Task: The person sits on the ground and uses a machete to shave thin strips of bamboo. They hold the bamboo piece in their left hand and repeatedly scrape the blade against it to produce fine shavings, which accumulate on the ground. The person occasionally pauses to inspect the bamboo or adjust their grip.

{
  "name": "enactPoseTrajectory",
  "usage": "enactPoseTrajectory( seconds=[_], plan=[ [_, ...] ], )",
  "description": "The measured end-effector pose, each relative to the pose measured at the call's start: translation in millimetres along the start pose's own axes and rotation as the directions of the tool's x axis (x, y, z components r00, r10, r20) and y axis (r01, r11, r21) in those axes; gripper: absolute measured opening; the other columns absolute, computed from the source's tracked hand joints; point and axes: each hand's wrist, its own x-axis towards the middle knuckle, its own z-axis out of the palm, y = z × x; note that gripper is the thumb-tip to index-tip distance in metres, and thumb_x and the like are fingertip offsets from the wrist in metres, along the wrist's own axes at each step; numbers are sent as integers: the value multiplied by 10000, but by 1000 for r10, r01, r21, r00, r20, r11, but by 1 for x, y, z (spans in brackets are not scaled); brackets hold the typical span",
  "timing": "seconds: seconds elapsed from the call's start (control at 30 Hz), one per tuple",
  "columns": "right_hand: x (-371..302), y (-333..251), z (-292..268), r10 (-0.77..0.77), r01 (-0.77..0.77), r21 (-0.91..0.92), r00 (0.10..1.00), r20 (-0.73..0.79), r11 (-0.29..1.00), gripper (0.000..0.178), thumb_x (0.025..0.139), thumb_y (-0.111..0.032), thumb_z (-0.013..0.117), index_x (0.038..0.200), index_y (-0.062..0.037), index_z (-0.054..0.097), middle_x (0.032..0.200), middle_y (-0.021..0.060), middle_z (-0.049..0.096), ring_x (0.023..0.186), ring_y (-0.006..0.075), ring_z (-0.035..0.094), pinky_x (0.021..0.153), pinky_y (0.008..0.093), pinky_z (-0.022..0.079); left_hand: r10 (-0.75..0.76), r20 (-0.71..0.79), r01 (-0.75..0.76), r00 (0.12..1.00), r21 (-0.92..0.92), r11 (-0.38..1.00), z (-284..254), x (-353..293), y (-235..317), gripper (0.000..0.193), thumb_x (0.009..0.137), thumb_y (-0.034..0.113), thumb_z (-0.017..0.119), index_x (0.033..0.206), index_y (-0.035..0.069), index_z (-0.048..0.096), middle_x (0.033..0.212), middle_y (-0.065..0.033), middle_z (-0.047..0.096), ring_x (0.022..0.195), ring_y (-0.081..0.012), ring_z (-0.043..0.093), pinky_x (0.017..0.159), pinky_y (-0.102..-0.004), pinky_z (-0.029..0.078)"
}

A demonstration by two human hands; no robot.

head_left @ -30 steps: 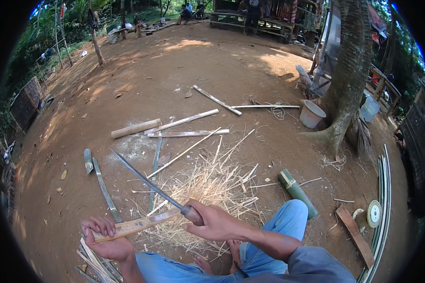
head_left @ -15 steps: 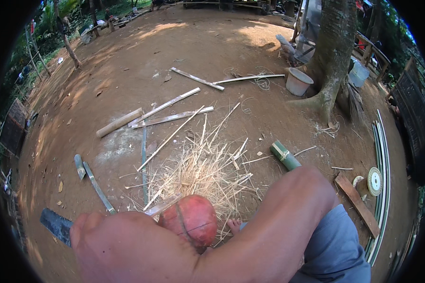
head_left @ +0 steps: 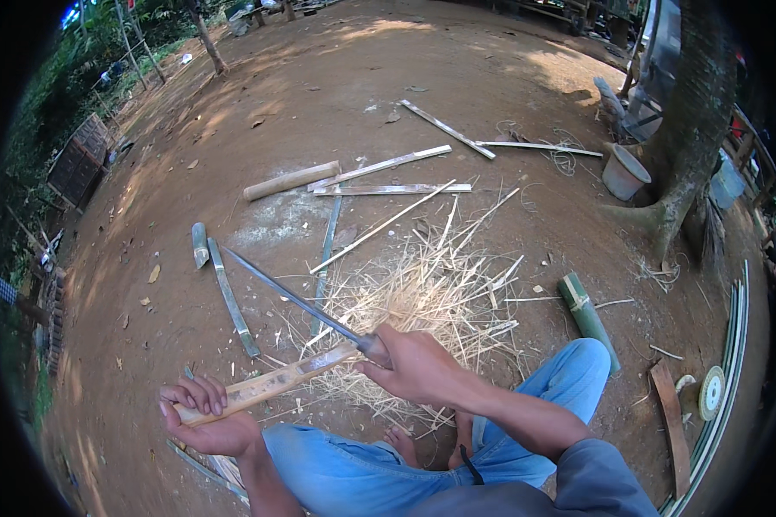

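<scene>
Two bare hands work low above a wide yard of packed brown earth (head_left: 319, 103), patched with sunlight and sloping up toward green trees at 11 o'clock. At half past seven, the left hand (head_left: 205, 414) has its fingers curled around the near end of a flat, pale tan bamboo strip (head_left: 272, 388), which slants up toward the middle. Near 6 o'clock, the right hand (head_left: 418, 366) grips the handle of a long knife with a dark, narrow steel blade (head_left: 297, 299) pointing to 10 o'clock.

Just beyond the hands, at the centre, spreads a loose heap of straw-coloured bamboo shavings (head_left: 422, 293). A round tan bamboo pole (head_left: 291, 181) lies at 10 o'clock, a thick green bamboo section (head_left: 588, 320) toward 4, and farther out at 4, a reddish-brown wooden plank (head_left: 671, 426). At 2 o'clock, a pale tapered bucket (head_left: 624, 172) stands beside a thick grey tree trunk (head_left: 685, 129).

Most of the knife handle is hidden inside the fist; whether the blade touches the strip cannot be told. The structure at 1 o'clock is cut off above, and black fisheye corners swallow the edges.
</scene>
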Motion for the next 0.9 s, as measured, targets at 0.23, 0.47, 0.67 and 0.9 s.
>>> enactPoseTrajectory(
  seconds=[0.23,0.47,0.67,0.9],
  plan=[
    [18,128,128,98,-92,191,995,-19,977,284,840,-205,622,1026,-12,528,720,248,636,703,429,652,646,502,504,-21,-157,33,987,70,997,-1,-5,-91,349,1018,322,372,712,167,305,537,38,258,415,-48,229,403,-192,224],
    [137,339,270,121,-124,287,992,29,950,225,840,-162,628,999,-21,551,660,236,614,630,430,628,591,483,484,78,-18,-74,997,170,983,-143,-45,-275,396,1024,326,367,659,186,297,516,46,257,401,-50,232,387,-195,220],
    [157,348,259,120,-129,250,992,50,960,183,824,-108,598,985,-34,550,712,224,643,683,403,653,641,495,501,31,-31,-24,999,211,977,-131,-20,-300,386,1018,294,365,652,186,307,512,52,257,401,-52,239,387,-193,232],
    [206,378,250,86,-99,194,994,74,976,156,819,-94,592,956,-22,567,653,215,615,603,383,637,556,468,487,45,-23,-40,999,198,979,-141,-1,-331,373,991,255,389,635,182,305,514,42,264,403,-65,233,391,-204,245]
  ],
)
